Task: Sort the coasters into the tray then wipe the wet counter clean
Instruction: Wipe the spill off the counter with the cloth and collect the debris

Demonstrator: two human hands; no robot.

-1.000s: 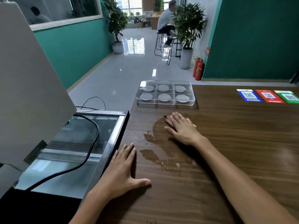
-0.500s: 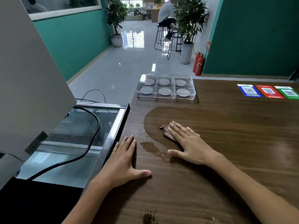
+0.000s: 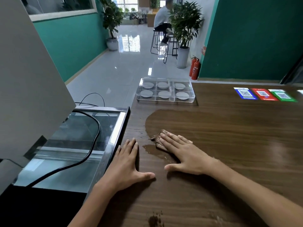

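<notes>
A clear plastic tray (image 3: 165, 99) stands at the far edge of the wooden counter (image 3: 229, 145), a round grey coaster (image 3: 164, 94) in each of its compartments. My right hand (image 3: 183, 154) presses flat on a folded brown cloth (image 3: 159, 138), which is mostly hidden under the fingers. A broad damp swath (image 3: 188, 118) stretches from the cloth toward the tray. A small puddle (image 3: 150, 147) lies just left of the cloth. My left hand (image 3: 126, 166) rests flat with spread fingers on the counter's left edge.
A glass-topped case (image 3: 78, 145) with a black cable (image 3: 91, 154) adjoins the counter on the left, under a grey screen back (image 3: 27, 79). Blue, red and green QR cards (image 3: 264, 94) lie far right. A brown smear (image 3: 155, 220) sits near the front edge. A person sits on a stool beyond.
My right hand has dragged the cloth back toward me across the spill, leaving a wide damp streak. The puddle has shrunk to a small patch. My left hand stayed put.
</notes>
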